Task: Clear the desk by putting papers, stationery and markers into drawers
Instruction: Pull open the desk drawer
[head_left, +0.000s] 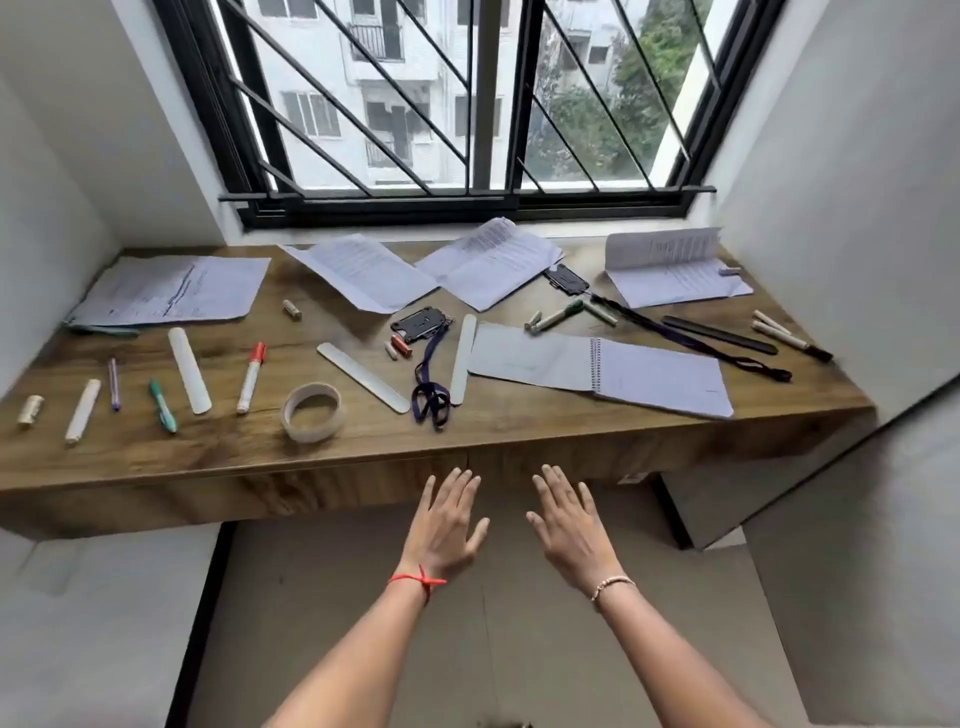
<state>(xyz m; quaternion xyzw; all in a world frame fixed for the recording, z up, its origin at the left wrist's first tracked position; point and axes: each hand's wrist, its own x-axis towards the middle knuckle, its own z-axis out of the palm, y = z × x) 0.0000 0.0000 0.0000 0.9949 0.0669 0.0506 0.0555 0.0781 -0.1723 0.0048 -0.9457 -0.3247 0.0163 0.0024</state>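
The wooden desk under the window is strewn with papers, an open spiral notebook, a tape roll, a red-capped marker, a green pen, white rulers and a black card holder on a dark lanyard. Drawer fronts run along the desk's front face and are closed. My left hand and my right hand hover side by side, palms down and fingers spread, just in front of the drawer fronts. Neither holds anything.
More papers lie at the back right beside a second card holder, a black ruler and several pens. White walls close in on both sides. A barred window stands behind the desk. Grey floor lies below.
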